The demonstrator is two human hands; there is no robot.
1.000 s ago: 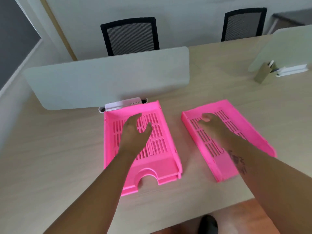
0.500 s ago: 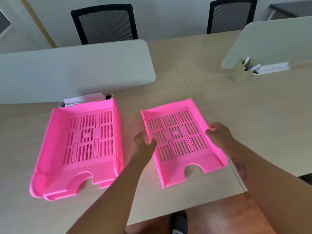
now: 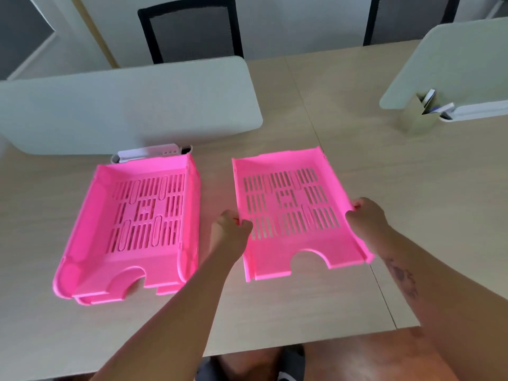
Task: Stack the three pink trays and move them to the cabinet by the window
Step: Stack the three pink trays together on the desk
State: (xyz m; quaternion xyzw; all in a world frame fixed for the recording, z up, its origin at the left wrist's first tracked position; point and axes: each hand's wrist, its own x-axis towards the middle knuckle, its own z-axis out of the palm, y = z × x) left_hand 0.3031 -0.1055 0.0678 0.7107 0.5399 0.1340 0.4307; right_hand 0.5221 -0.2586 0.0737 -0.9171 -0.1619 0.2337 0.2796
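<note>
We read no brand, label or writing on any tray; the pink plastic is plain apart from the slotted grid in each floor. The single pink tray (image 3: 295, 213) lies on the counter (image 3: 412, 204) to the right, long axis running from us toward the far side, its arched cut-out edge facing us and its closed back wall pointing away, turned slightly clockwise. Our left hand (image 3: 229, 235) is clenched on its left side wall, thumb on the inner face; our right hand (image 3: 367, 218) grasps its right side wall the same way. We cannot tell whether the tray is lifted clear of the counter. To the left, near but apart, sits the stack of two pink trays (image 3: 137, 224), nested one in the other, the lower rim showing at the front; same orientation, cut-out toward us. Just behind the stack a white organiser (image 3: 149, 154) stands against a pale divider panel (image 3: 123, 105). A tan pen holder (image 3: 417, 116) sits far right. Two black chairs (image 3: 189, 28) stand beyond the counter.
</note>
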